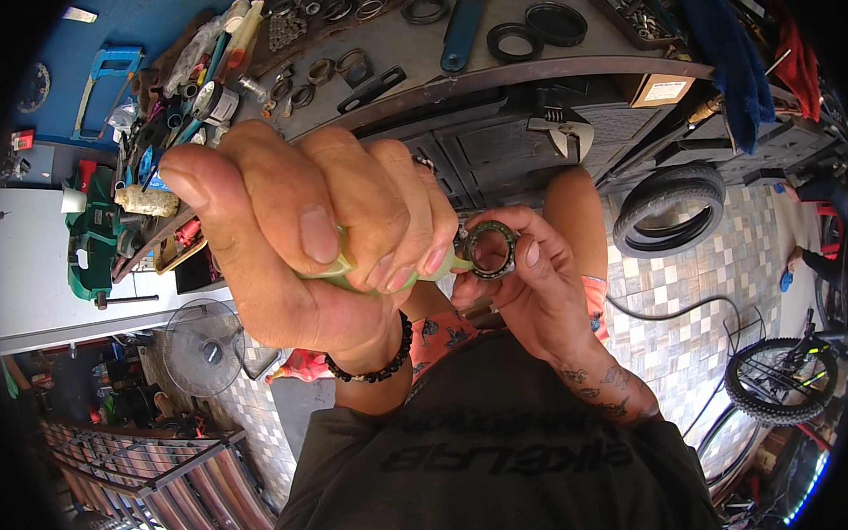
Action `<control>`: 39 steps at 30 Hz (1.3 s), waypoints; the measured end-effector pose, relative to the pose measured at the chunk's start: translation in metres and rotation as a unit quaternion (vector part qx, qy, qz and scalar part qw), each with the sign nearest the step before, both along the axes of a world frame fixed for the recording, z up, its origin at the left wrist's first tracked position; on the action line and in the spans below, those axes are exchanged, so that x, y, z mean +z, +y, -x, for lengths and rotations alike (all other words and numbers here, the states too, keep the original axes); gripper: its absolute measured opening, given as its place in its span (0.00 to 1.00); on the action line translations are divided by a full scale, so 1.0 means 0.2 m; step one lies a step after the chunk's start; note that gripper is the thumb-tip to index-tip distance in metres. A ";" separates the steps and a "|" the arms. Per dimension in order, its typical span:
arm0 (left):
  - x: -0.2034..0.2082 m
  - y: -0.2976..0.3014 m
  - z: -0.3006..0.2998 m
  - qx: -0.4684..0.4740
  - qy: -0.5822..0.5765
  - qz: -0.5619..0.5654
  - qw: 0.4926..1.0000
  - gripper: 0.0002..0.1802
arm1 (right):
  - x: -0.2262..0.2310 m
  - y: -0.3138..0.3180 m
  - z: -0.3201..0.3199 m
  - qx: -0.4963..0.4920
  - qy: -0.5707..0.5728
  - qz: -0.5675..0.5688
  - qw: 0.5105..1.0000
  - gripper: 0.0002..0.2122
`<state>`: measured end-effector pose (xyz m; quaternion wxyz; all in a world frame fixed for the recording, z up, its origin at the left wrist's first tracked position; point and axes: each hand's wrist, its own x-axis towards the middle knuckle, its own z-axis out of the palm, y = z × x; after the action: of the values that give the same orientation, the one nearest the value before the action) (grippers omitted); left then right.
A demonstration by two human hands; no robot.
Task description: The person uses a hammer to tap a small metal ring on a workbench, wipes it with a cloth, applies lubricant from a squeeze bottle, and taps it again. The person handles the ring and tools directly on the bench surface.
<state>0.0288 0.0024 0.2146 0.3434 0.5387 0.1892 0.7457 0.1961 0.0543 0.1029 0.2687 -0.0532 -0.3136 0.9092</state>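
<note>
two hands working on a bearing ring above a cluttered workbench (543,64)

left hand (303,242) squeezes a pale green tube (349,272), its tip touching the metal bearing ring (491,250) pinched in the right hand (535,288) fingertips, close to the chest.

Soft plastic against dull, greasy metal.
The left hand (294,246) squeezes a pale green, translucent plastic tube (349,267), smooth and slightly glossy; the right hand (526,287) holds a metal bearing ring (491,250), dark and matt with a faint sheen. The workbench (422,55) top looks worn, grey and matt.
</note>
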 end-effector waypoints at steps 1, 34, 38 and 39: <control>0.00 0.00 0.00 0.000 0.000 0.001 1.000 0.29 | 0.00 0.00 0.00 0.001 0.001 0.002 1.000 0.26; -0.02 0.01 0.01 -0.022 -0.006 -0.008 1.000 0.27 | -0.01 -0.01 0.00 -0.003 0.004 0.004 1.000 0.24; -0.02 0.00 0.00 -0.020 -0.005 -0.008 1.000 0.27 | 0.00 -0.01 0.00 -0.006 0.009 0.006 1.000 0.24; -0.02 0.00 0.00 -0.020 -0.006 -0.008 1.000 0.27 | 0.00 -0.01 0.00 -0.007 0.005 0.004 1.000 0.24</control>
<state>0.0280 0.0032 0.2109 0.3554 0.5406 0.1699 0.7434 0.1961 0.0529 0.1020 0.2759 -0.0522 -0.3085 0.9088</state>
